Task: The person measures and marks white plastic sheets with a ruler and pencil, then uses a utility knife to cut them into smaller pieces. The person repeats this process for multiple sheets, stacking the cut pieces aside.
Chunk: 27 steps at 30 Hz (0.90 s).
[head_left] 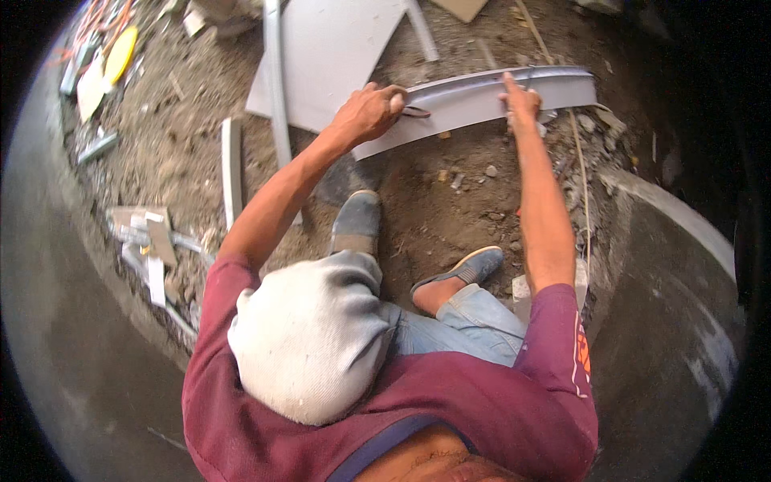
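A long strip of white board (pixel 474 115) lies across the ground ahead of me, with a shiny grey metal channel (pixel 462 87) along its far edge. My left hand (pixel 371 114) is closed at the strip's left end. Beside its fingers sticks out a dark looped piece (pixel 416 112), perhaps a tool's handle; what the fist grips is mostly hidden. Further right, my right hand (pixel 522 104) rests at the channel with the index finger laid along it and the other fingers curled. A thin dark piece (pixel 530 77) shows by that fingertip, too small to name.
A large white panel (pixel 325 56) lies beyond my left hand, with a metal channel (pixel 275 88) across it. Offcuts (pixel 159 249) and a yellow oval object (pixel 120 55) lie to the left. A cord (pixel 580 161) runs along the right, near a concrete edge (pixel 675 209). My feet (pixel 357 221) stand on rough soil.
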Motion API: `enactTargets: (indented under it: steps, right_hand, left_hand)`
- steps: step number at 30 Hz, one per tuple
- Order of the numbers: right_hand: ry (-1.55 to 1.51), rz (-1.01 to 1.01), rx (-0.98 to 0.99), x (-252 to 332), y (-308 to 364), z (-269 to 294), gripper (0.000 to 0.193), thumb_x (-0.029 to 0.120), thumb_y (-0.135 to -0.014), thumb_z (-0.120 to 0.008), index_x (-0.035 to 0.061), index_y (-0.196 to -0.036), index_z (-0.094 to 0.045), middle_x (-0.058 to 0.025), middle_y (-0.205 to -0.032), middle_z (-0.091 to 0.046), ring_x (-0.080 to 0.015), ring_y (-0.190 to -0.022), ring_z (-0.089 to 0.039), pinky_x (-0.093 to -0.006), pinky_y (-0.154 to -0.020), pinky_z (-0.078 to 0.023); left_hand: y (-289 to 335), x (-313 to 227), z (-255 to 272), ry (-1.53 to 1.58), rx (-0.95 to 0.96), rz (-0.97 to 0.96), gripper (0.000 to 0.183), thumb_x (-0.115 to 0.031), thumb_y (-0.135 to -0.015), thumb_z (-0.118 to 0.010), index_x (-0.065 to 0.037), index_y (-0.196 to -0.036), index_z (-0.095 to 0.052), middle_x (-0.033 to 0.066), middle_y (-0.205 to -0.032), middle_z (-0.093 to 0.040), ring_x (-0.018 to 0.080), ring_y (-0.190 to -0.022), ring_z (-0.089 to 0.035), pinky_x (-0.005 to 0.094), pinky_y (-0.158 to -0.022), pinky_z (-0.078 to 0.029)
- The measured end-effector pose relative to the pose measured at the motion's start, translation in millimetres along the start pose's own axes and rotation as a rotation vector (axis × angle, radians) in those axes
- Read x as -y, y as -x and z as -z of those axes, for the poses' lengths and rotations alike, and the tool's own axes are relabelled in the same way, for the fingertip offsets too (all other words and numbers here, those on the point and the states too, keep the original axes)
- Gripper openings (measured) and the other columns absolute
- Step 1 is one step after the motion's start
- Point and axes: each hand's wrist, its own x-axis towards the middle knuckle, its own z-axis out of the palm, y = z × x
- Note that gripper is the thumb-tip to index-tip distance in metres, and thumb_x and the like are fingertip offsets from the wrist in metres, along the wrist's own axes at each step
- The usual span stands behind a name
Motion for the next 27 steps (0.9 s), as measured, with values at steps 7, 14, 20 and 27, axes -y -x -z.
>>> enactTargets:
  steps: [7,14,20,27]
  right_hand:
    - [0.113,-0.048,0.016,7.8,2.7,-2.4,0.053,0.044,-0.08,-0.08,-0.0017,-0.097,-0.061,-0.0127,-0.075,-0.072,-0.017,-0.047,-0.055,-0.0317,-0.041,-0.041]
    - [-0.369,0.018,0.124,17.5,32.4,-16.7,0.04,0.036,-0.089,-0.072,-0.0018,-0.091,-0.06,-0.0101,-0.071,-0.065,-0.0163,-0.052,-0.056,-0.0329,-0.043,-0.044]
    - [-0.526,0.074,0.618,73.7,146.2,-67.4,0.043,0.038,-0.103,-0.051,-0.0019,-0.096,-0.064,-0.0114,-0.081,-0.068,-0.013,-0.06,-0.062,-0.0278,-0.053,-0.054]
    - [-0.336,0.293,0.925,69.2,172.2,-122.8,0.017,0.013,-0.096,-0.066,0.0001,-0.105,-0.06,-0.0129,-0.098,-0.068,-0.0207,-0.09,-0.071,-0.0322,-0.081,-0.061]
  left_hand:
    - [85.4,65.0,33.3,-0.111,0.0,0.064,0.042,-0.031,-0.1,-0.041,-0.025,-0.14,-0.051,0.024,-0.108,-0.059,0.0426,-0.096,-0.059,0.0528,-0.089,-0.048]
    - [114.4,88.9,38.1,-0.172,-0.023,0.087,0.038,-0.034,-0.102,-0.045,-0.026,-0.138,-0.054,0.021,-0.104,-0.059,0.0409,-0.094,-0.059,0.0508,-0.086,-0.05]
    - [112.1,73.5,46.6,-0.17,0.041,0.216,0.039,-0.031,-0.102,-0.046,-0.021,-0.138,-0.054,0.0209,-0.106,-0.058,0.04,-0.096,-0.059,0.0492,-0.089,-0.047]
    - [111.0,80.5,40.6,-0.192,0.014,0.179,0.039,-0.033,-0.102,-0.045,-0.02,-0.137,-0.055,0.0225,-0.106,-0.059,0.0416,-0.095,-0.06,0.0505,-0.088,-0.049]
